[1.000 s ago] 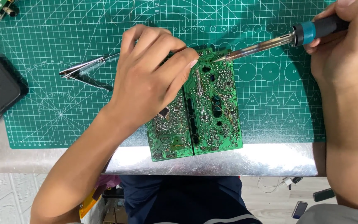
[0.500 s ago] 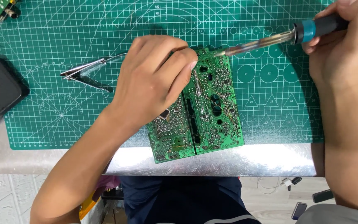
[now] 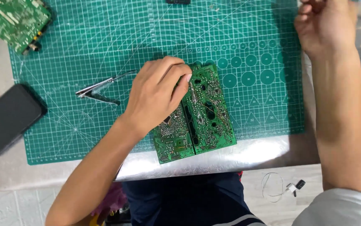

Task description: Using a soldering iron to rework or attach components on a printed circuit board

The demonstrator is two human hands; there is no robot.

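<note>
A flat green printed circuit board (image 3: pixel 201 115), rectangular, split down the middle by a dark slot and speckled with silvery solder points, lies solder-side up near the front edge of a green gridded cutting mat (image 3: pixel 105 42) with a smooth rubbery surface. The mat rests on the shiny metal-faced worktop (image 3: pixel 247 157).

The left hand (image 3: pixel 157 94) lies palm-down over the board's left half, fingers curled and fingertips pressed on its upper middle, pinning it flat. The right hand (image 3: pixel 325 25) is well apart, up at the mat's far right corner, fingers loosely curled (what it holds, if anything, cannot be told, since the edge of the view cuts it off).

Slim metal tweezers (image 3: pixel 101 90) lie on the mat just left of the left hand. A black rounded rectangular case (image 3: pixel 9 119) sits at the mat's left edge, and a second green circuit board (image 3: pixel 17 19) lies at the far left corner.
</note>
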